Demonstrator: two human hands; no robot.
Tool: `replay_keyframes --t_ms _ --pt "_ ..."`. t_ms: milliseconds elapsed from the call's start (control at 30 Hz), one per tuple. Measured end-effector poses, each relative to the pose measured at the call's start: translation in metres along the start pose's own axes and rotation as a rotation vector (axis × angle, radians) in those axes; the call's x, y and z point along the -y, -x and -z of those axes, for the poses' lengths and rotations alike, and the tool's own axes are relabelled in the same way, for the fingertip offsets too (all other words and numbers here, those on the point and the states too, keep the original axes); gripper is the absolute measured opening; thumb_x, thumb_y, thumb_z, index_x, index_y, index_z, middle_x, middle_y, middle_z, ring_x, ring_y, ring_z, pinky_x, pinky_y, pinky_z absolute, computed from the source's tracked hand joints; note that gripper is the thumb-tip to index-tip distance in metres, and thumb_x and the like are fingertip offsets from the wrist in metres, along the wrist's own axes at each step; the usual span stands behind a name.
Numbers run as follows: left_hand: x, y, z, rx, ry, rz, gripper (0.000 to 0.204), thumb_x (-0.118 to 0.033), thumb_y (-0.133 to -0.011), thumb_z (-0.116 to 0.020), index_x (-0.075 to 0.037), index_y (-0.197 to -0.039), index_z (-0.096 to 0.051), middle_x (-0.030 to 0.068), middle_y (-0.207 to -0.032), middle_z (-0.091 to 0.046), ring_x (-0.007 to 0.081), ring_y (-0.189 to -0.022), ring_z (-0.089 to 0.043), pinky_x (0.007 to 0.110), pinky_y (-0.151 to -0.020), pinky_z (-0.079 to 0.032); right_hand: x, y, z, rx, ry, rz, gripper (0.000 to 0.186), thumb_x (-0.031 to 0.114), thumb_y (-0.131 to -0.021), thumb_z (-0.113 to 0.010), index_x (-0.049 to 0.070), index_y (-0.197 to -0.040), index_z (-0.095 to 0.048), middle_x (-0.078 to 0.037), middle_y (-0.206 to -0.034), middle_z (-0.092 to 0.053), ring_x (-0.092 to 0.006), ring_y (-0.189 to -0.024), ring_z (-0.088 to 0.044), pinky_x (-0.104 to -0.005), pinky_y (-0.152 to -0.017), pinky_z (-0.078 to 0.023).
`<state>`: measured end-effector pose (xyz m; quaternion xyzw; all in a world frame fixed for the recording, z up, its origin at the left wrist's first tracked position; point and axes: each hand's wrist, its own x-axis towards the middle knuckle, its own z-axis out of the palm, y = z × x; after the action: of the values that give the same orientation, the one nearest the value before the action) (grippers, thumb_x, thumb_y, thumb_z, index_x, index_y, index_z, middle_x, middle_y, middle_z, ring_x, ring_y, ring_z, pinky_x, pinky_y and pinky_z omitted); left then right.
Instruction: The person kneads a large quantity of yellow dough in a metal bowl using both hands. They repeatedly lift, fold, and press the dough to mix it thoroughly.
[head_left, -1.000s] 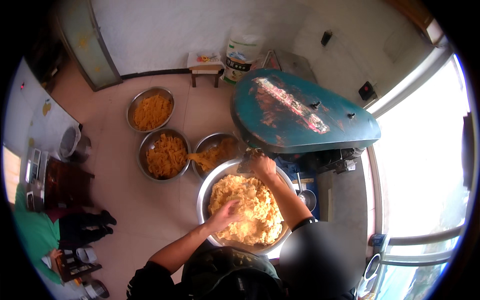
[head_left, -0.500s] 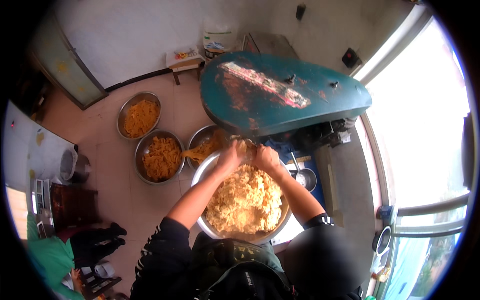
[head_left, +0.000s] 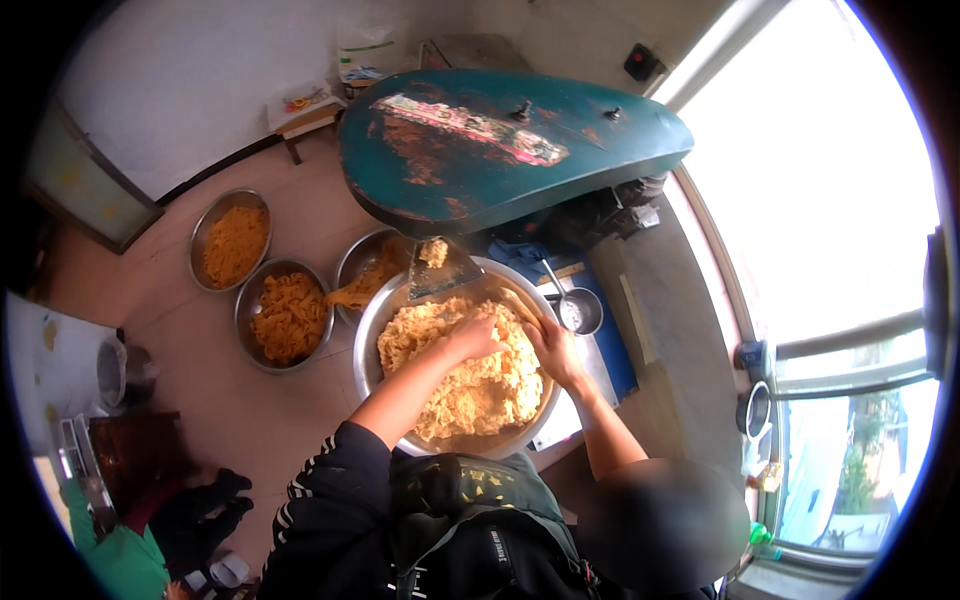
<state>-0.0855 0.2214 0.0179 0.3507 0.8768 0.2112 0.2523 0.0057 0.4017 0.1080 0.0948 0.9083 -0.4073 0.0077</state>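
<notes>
A wide metal bowl (head_left: 372,375) in front of me is heaped with pale yellow, crumbly dough (head_left: 450,400). My left hand (head_left: 476,334) is down in the dough with its fingers curled into it; the fingertips are hidden. Along the bowl's right inner side, my right hand (head_left: 552,350) is closed around the lower end of a short wooden stick (head_left: 520,306). Past the bowl's far rim stands a green machine housing (head_left: 500,150) with worn paint. A lump of dough (head_left: 433,253) sits on the metal feed plate (head_left: 445,278) below it.
Three bowls of orange strips stand on the left floor: a far bowl (head_left: 196,250), a middle bowl (head_left: 243,330) and one beside the machine (head_left: 345,270). A long-handled pot (head_left: 590,312) is right of my bowl. A person in green (head_left: 130,560) is lower left.
Both hands have come back from the machine's feed opening to the bowl. My left hand has gone into the dough, and the wooden stick now shows by my right hand. The view has shifted.
</notes>
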Motion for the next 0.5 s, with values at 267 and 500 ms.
replay_keyframes --t_ms 267,500 --pt "-0.018 -0.003 -0.008 -0.081 -0.001 -0.047 0.045 -0.007 -0.092 -0.061 0.005 -0.136 -0.057 0.0308 -0.154 -0.041 0.0405 -0.146 -0.039 0.053 -0.124 -0.029 -0.089 0.155 -0.002 -0.179 -0.215 -0.424 0.034 0.03 -0.103 -0.062 -0.004 -0.104 -0.068 -0.006 -0.068 -0.058 -0.0134 -0.061 -0.056 -0.0347 -0.059 -0.048" --pt "-0.06 0.01 -0.036 0.132 -0.199 -0.618 0.057 -0.004 -0.088 -0.066 0.0 -0.144 -0.051 0.0197 -0.145 -0.056 0.0325 -0.142 -0.046 0.046 -0.124 -0.032 -0.091 0.181 -0.002 -0.237 -0.34 -0.479 0.034 0.03 -0.104 -0.063 -0.004 -0.105 -0.067 -0.002 -0.065 -0.054 -0.0098 -0.056 -0.052 -0.0312 -0.052 -0.044"
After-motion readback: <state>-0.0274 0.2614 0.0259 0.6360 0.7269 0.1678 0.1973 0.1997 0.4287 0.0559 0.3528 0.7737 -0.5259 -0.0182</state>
